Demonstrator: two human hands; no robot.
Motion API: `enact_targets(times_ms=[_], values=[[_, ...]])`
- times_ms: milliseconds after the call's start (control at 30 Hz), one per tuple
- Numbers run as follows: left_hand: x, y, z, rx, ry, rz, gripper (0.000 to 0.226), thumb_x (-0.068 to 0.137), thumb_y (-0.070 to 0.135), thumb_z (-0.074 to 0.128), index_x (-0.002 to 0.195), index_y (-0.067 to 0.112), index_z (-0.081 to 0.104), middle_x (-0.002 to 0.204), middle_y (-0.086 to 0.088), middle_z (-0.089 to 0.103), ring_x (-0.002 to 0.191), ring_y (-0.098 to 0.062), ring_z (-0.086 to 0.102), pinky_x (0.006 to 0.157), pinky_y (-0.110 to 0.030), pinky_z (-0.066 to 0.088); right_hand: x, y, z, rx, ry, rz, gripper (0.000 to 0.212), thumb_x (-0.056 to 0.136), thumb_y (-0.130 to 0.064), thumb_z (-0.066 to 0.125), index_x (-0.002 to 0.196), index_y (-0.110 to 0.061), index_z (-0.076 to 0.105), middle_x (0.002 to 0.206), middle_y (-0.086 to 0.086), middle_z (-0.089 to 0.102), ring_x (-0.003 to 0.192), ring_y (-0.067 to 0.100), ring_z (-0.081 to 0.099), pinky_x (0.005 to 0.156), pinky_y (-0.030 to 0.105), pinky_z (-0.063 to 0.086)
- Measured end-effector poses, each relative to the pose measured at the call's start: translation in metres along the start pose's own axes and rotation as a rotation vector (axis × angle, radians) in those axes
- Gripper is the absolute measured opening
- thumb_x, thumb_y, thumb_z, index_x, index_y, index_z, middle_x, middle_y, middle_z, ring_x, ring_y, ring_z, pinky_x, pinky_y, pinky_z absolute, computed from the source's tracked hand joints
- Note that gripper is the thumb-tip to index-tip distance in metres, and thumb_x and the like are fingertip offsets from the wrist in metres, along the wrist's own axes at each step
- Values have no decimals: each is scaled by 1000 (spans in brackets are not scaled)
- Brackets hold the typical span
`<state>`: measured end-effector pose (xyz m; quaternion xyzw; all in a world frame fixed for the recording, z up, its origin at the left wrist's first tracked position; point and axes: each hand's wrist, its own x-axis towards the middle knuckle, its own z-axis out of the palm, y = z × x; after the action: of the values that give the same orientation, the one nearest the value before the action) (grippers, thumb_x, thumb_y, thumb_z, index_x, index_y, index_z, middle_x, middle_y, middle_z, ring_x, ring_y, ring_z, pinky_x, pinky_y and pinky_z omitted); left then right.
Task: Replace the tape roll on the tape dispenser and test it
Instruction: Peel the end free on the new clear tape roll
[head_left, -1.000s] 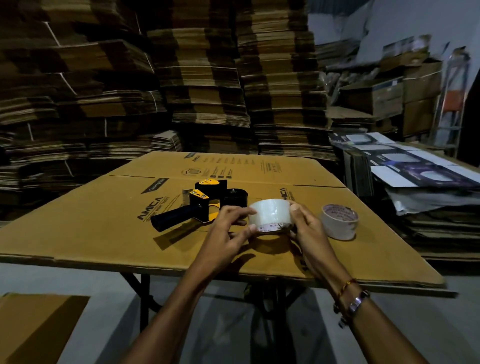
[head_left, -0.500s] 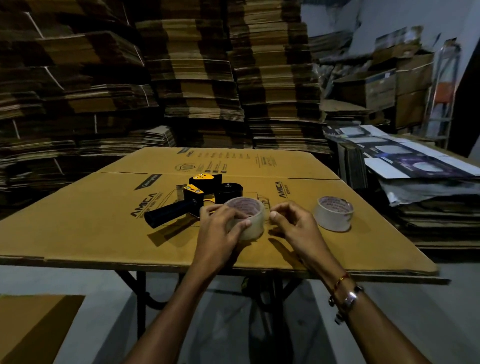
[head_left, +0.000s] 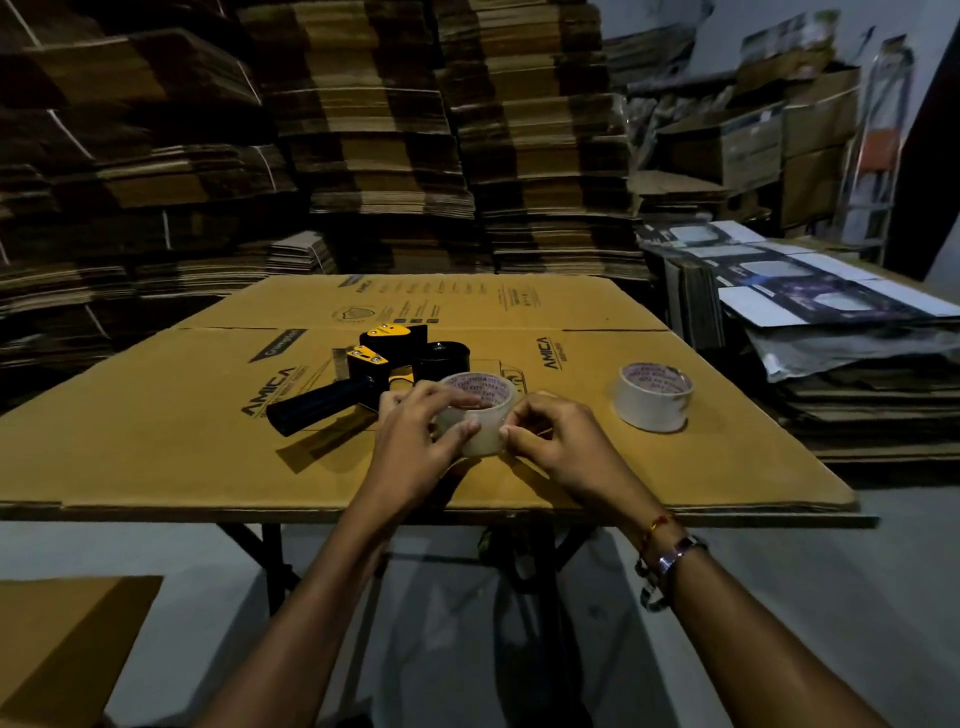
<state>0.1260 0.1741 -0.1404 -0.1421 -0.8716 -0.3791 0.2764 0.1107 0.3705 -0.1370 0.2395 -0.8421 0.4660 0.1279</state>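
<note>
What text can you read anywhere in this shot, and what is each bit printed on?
"AMICA": flattened cardboard box, left of the tape dispenser.
"AMICA": same cardboard, sideways, beside the white tape roll.
Dark slanted label on the cardboard behind the dispenser: too blurred.
Fine print and round emblem at the cardboard's far edge: too small.
Red print inside the cores of the white roll and the clear tape roll that both hands hold: unreadable.

Dim rm, grey floor (head_left: 810, 582). Flattened cardboard stacks (head_left: 363, 156) fill back wall. Folding table (head_left: 270, 551) w/ dark legs in front.
</note>
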Motion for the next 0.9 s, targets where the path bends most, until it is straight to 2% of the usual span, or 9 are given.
enact_targets(times_ms=[67, 133, 233, 333, 433, 500, 700, 800, 900], values=[[0, 1, 0, 5, -5, -1, 22, 88, 31, 70, 109, 32, 71, 122, 11, 56, 117, -16, 36, 84, -11, 32, 0, 1, -2, 57, 0, 53, 8, 89, -16, 70, 82, -18, 69, 86, -3, 70, 85, 16, 67, 81, 44, 58], [0, 1, 1, -13, -11, -21, 22, 86, 31, 72, 108, 28, 71, 131, 8, 52, 124, -17, 35, 94, -25, 40, 1, 5, -4, 99, 20, 87, 12, 89, -15, 69, 79, -22, 67, 80, -3, 70, 82, 17, 68, 82, 49, 58], [0, 2, 1, -29, -27, -36, 20, 85, 30, 73, 102, 22, 69, 142, 6, 46, 136, -16, 27, 106, -41, 36, 2, 8, -5, 135, 50, 101, 14, 88, -16, 69, 78, -24, 66, 78, -3, 69, 82, 22, 68, 80, 54, 58], [-2, 7, 1, -51, -24, -40, 20, 85, 30, 73, 98, 17, 66, 132, 13, 43, 138, -6, 24, 103, -33, 32, 3, 6, -5, 178, 68, 103, 15, 90, -12, 68, 79, -22, 64, 76, -2, 66, 75, 16, 65, 77, 53, 60], [-5, 10, 1, -54, 9, -40, 25, 82, 37, 75, 94, 18, 64, 116, 11, 41, 124, -7, 38, 94, -26, 40, 2, 2, -5, 281, 94, 105, 14, 92, -7, 65, 82, -16, 62, 78, 4, 64, 73, 18, 63, 71, 50, 59], [-6, 10, 1, -70, 21, -34, 26, 80, 38, 76, 93, 19, 64, 107, 14, 38, 114, -6, 39, 88, -21, 42, 1, 0, -6, 357, 109, 107, 12, 93, -5, 64, 85, -14, 61, 81, 7, 63, 73, 19, 62, 66, 46, 58], [-3, 9, 0, -131, 4, -74, 25, 81, 35, 76, 96, 18, 66, 107, 13, 38, 114, -8, 38, 84, -10, 38, 2, 0, -5, 438, 69, 118, 10, 93, -10, 67, 104, -12, 67, 90, 5, 64, 82, 18, 61, 69, 37, 54], [-2, 7, -2, -224, -37, -97, 15, 82, 30, 76, 91, 27, 64, 108, 17, 38, 120, -13, 40, 92, -23, 46, 1, -2, -5, 471, 72, 135, 6, 96, -8, 62, 98, -9, 67, 90, 8, 64, 76, 20, 60, 66, 35, 53], [2, 6, -3, -283, -80, -155, 11, 84, 31, 74, 90, 29, 65, 111, 7, 41, 119, -14, 41, 97, -39, 51, 1, -4, -6, 492, 70, 130, 8, 97, -7, 60, 96, -12, 67, 93, 7, 64, 81, 18, 61, 68, 33, 54]])
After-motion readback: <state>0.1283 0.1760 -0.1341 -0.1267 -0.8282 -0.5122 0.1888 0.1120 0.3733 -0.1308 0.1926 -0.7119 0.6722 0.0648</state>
